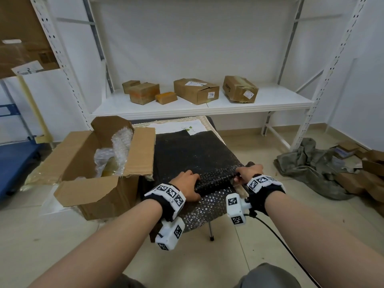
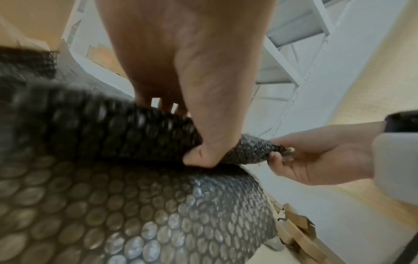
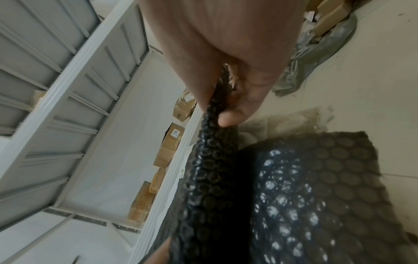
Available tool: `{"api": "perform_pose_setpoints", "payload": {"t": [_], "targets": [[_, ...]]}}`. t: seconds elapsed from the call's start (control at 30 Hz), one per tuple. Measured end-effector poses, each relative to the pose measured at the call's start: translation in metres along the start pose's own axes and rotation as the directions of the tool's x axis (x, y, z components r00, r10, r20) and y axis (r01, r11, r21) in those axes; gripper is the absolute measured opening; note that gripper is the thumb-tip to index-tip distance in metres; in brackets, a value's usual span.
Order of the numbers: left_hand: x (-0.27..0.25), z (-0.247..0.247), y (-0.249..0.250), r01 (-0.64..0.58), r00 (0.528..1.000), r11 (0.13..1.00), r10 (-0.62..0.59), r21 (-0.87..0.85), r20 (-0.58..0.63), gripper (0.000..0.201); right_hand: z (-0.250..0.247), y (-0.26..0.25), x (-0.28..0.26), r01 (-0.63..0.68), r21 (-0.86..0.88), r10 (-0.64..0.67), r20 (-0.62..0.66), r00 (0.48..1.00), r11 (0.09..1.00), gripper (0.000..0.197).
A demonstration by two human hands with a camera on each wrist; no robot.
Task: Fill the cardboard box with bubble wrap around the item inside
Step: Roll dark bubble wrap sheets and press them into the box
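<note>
Now both hands are on the dark bubble wrap (image 1: 193, 154), which lies spread over a small table just right of the open cardboard box (image 1: 99, 163). Near its front edge the sheet is gathered into a roll (image 1: 216, 179): the left hand (image 1: 186, 185) is curled over one end, thumb tucked under, while the right hand (image 1: 248, 171) pinches the other end between thumb and fingers. So this looks like the rolling-up step, making a wad of padding before it goes in. Over in the box, clear bubble wrap (image 1: 121, 146) already stands up along the inner wall, and beneath it sits something yellowish, partly wrapped, probably the item, though it is hard to make out. Next move, by my reading: keep the roll tight, lift it clear of the table and carry it left into the gap beside the item without snagging the raised flaps.
</note>
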State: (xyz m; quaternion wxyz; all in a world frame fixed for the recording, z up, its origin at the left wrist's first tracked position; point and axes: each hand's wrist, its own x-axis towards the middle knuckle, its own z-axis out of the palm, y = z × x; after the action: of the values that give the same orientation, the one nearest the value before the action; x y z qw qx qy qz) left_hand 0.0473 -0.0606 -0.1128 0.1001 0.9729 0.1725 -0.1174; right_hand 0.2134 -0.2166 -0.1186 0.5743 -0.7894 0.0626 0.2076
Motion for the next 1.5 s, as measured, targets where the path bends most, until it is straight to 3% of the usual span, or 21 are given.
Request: {"api": "perform_pose_setpoints", "payload": {"t": [0.1,0.2,0.33,0.5,0.63,0.77,0.87,0.97,1.03,1.13,1.2,1.27,1.37,1.4,1.5], "targets": [[0.002,-0.010,0.003,0.050,0.998,0.997,-0.052,-0.062,-0.026,0.038,0.003,-0.009,-0.012,-0.035,0.191,0.028,0.041,0.999,0.981,0.050],[0.002,-0.033,0.003,0.128,0.991,0.976,-0.132,-0.174,-0.011,0.034,0.003,-0.018,-0.022,-0.119,0.290,0.083,0.133,0.988,0.950,0.057],[0.007,-0.064,0.006,0.155,0.987,0.883,-0.156,-0.442,0.035,0.026,0.013,-0.017,-0.032,-0.139,0.261,0.045,0.334,0.942,0.955,0.057],[-0.010,-0.080,0.027,0.248,0.969,0.665,-0.182,-0.704,0.169,0.026,0.035,-0.004,-0.045,-0.134,0.255,-0.006,0.484,0.875,0.957,0.065],[-0.019,-0.070,0.015,0.346,0.938,0.453,-0.186,-0.822,0.292,0.020,0.038,0.012,-0.045,-0.127,0.274,-0.009,0.448,0.894,0.953,0.066],[-0.017,-0.049,0.007,0.421,0.907,0.357,-0.142,-0.834,0.397,0.020,0.043,0.025,-0.036,-0.150,0.387,-0.013,0.388,0.921,0.910,0.075],[-0.012,-0.033,0.006,0.452,0.892,0.412,-0.188,-0.791,0.412,0.018,0.047,0.032,-0.027,-0.121,0.420,0.003,0.271,0.963,0.899,0.075],[-0.006,-0.026,-0.001,0.391,0.914,0.664,-0.200,-0.637,0.353,0.030,0.048,0.035,-0.019,-0.094,0.380,0.016,0.205,0.979,0.920,0.066],[-0.006,-0.026,-0.007,0.343,0.925,0.757,-0.169,-0.556,0.341,0.039,0.047,0.035,-0.014,-0.083,0.340,0.023,0.178,0.984,0.937,0.064],[-0.007,-0.028,-0.016,0.320,0.926,0.815,-0.161,-0.484,0.342,0.040,0.046,0.039,-0.007,-0.060,0.255,0.026,0.134,0.991,0.965,0.071],[-0.006,-0.026,-0.018,0.294,0.940,0.843,-0.171,-0.450,0.294,0.039,0.049,0.044,0.005,-0.018,0.192,0.000,0.089,0.996,0.981,0.086],[-0.004,-0.021,-0.015,0.229,0.973,0.816,-0.174,-0.531,0.151,0.029,0.055,0.049,0.017,0.016,0.157,-0.025,0.060,0.998,0.988,0.095],[0.004,-0.020,-0.003,0.075,0.988,0.785,-0.142,-0.615,-0.060,0.038,0.062,0.050,0.030,0.047,0.092,-0.052,0.050,0.997,0.995,0.088],[0.006,-0.021,0.003,0.039,0.993,0.797,-0.096,-0.602,-0.064,0.040,0.062,0.047,0.028,0.047,0.064,-0.050,0.046,0.998,0.997,0.087],[0.005,-0.026,0.021,0.041,0.992,0.889,0.017,-0.455,0.123,0.073,0.065,0.047,0.042,0.005,0.009,-0.006,0.080,0.997,1.000,0.088]]}}
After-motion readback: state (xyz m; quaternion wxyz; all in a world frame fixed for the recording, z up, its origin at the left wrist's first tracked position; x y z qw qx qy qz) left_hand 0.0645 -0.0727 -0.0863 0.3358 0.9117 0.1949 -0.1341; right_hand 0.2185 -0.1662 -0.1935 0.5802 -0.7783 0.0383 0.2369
